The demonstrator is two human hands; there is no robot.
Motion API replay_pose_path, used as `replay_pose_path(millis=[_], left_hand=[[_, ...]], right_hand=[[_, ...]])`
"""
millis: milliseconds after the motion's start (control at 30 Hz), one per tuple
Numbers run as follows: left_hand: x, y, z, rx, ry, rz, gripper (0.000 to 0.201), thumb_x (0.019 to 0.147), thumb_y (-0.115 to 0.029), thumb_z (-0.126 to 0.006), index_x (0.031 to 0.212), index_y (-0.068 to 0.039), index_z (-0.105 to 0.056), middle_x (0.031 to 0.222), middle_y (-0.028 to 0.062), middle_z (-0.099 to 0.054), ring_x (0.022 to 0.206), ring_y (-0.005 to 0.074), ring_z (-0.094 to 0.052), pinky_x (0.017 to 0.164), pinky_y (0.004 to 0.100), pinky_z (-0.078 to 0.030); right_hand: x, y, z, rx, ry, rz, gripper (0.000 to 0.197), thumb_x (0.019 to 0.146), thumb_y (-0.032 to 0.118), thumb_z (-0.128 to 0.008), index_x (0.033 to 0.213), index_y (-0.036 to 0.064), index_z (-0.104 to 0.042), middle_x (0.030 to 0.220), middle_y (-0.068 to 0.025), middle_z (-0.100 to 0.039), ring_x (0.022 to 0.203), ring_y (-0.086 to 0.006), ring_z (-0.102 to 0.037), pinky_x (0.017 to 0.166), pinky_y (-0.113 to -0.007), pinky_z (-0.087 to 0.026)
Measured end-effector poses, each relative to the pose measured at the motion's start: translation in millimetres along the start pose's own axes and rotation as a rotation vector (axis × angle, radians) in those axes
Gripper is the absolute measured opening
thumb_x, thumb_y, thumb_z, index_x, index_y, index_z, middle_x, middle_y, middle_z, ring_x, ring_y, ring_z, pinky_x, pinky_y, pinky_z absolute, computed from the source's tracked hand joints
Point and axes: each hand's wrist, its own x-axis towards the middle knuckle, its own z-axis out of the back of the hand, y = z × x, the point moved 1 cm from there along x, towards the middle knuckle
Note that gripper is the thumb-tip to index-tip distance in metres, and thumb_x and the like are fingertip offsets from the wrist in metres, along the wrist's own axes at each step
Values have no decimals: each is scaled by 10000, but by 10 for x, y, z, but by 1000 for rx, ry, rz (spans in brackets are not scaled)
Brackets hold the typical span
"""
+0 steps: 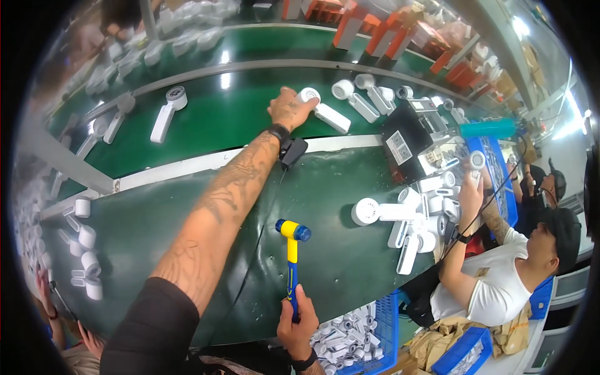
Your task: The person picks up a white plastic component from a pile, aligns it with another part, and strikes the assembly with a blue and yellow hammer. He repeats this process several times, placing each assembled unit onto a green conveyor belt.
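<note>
My left arm stretches across to the green conveyor belt, and my left hand (290, 110) is closed on the round head of a white handheld fan (332, 117). The fan lies at a slant, its handle pointing right and toward me. In my right hand (299, 324), low in the view, is the blue handle of a mallet (292, 250) with a yellow neck and blue striking faces. The mallet's head is up, over the green work table (331, 269). More white handheld fans (365, 211) lie heaped on the table to the right.
Other fans lie on the belt (219, 119) and at the table's left side (87, 262). A black box (403, 144) stands at the back right. A blue crate (389, 331) of white parts sits below the table edge. Co-workers (500, 275) work at right and left.
</note>
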Motion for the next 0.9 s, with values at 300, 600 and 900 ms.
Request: replay_pose_path(millis=[300,600,900], left_hand=[[-1493,7,1627,-8,242,-842,475,808,-233,-857,1235,-73,-721,1111,145,-687,1004,334,-719,898,407,-597],[-2846,1199,1936,300,182,-913,765,890,-447,-846,1483,-43,-583,1398,187,-666,1228,383,-644,1091,495,-522],[-3365,2079,2109,-24,104,-474,397,935,-345,-852,1165,-46,-728,1113,135,-739,1036,345,-686,919,452,-560]], right_hand=[[-237,-208,91,129,-45,-72,484,976,-54,-734,1449,-49,-630,911,-143,-677,719,-225,-662,647,-327,-534],[-202,74,184,187,76,-93,505,1073,-5,-626,1567,-18,-523,1083,-98,-743,661,-31,-581,579,-196,-473],[-140,602,189,-146,304,189,465,1041,-34,-652,1505,-43,-616,1115,-142,-743,871,-172,-701,770,-299,-565]])
